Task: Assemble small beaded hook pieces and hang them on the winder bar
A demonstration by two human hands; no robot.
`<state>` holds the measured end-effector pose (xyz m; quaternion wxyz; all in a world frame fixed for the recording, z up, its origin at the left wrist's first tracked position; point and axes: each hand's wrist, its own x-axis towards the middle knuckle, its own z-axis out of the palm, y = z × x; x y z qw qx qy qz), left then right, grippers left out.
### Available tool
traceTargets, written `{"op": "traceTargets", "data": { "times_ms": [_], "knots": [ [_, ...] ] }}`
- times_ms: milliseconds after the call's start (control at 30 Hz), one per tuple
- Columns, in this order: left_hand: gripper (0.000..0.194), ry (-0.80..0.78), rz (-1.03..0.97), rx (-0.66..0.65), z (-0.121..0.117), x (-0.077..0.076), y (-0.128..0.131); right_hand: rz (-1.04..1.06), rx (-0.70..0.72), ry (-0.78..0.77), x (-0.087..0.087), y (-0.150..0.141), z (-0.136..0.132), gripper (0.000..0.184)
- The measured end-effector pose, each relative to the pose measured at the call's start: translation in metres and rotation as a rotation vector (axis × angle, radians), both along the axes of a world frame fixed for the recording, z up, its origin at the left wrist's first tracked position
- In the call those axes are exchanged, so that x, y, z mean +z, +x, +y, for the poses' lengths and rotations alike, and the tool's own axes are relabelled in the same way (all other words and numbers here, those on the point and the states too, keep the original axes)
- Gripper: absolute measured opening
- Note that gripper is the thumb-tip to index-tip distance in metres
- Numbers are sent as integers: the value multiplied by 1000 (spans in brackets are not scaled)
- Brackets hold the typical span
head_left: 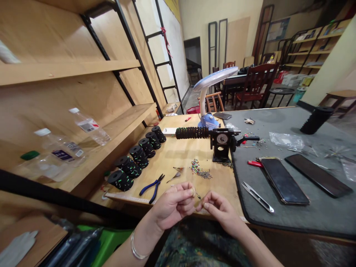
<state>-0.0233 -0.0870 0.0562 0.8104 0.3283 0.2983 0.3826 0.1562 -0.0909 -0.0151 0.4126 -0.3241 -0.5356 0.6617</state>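
My left hand (176,203) is closed in a pinch near the front edge of the wooden table. Close on its right, my right hand (219,209) pinches too, thumb against forefinger. Between the fingertips shows a small dark oval bead (199,197), apparently on a thin line that both hands grip; its ends are hidden by the fingers. Just beyond the hands lies a pile of coloured beads (195,167) beside a heap of small metal pieces (205,174). Blue-handled pliers (152,187) rest open left of my left hand. Small pointed pieces (176,173) lie between pliers and beads.
A black hand-cranked winder (221,142) holds a row of black foam spools (191,132). Several black spools (139,155) line the left edge. A blue-based lamp (209,120) stands behind. On the grey mat (241,185) lie thread snips (258,197) and phones (284,180).
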Motion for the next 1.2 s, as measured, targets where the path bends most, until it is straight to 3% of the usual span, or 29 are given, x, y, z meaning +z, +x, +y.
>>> {"op": "traceTargets", "data": {
  "times_ms": [467,800,1200],
  "knots": [
    [25,3,21,-40,0,1,3,26,22,79,8,0,2,27],
    [24,5,15,-39,0,-2,3,31,15,43,12,-6,3,32],
    [25,6,20,1,1,-1,0,-7,-31,52,4,-5,1,32]
  ]
}}
